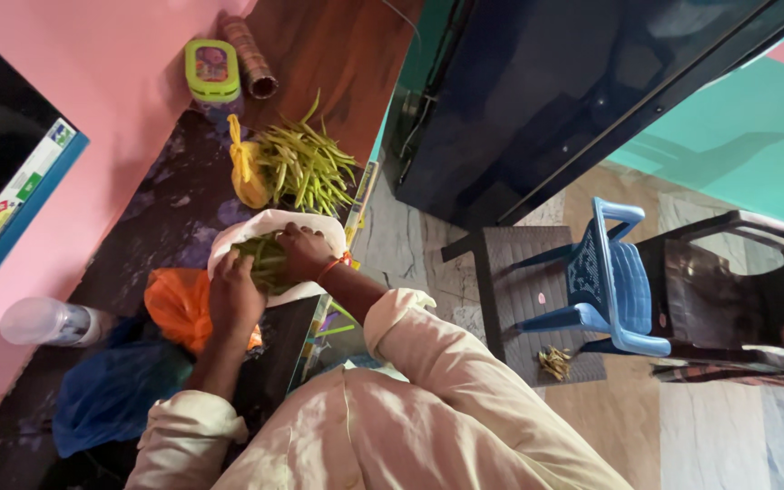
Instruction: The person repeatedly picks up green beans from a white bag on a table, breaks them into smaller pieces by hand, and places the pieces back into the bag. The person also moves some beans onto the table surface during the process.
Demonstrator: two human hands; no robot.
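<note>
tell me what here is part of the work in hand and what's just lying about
In hand: left hand, right hand, white bowl, green beans, loose bean pile.
Lying about: orange bag, blue bag, green-lidded box, blue chair.

Soft daylight from the right, dim shadowed counter [165, 227], tilted wide-angle view, mild blur.

A dark, marbled countertop [170, 204] runs along the pink wall, turning to brown wood grain at its far end. On it lie a loose heap of green beans [306, 168], a yellow bag [247, 172], a white plate [274, 227], an orange bag [174, 304], a blue bag [111, 390], a clear plastic bottle [43, 319] on its side, a green-lidded box [211, 71] and a brown ridged roll [249, 56].
</note>
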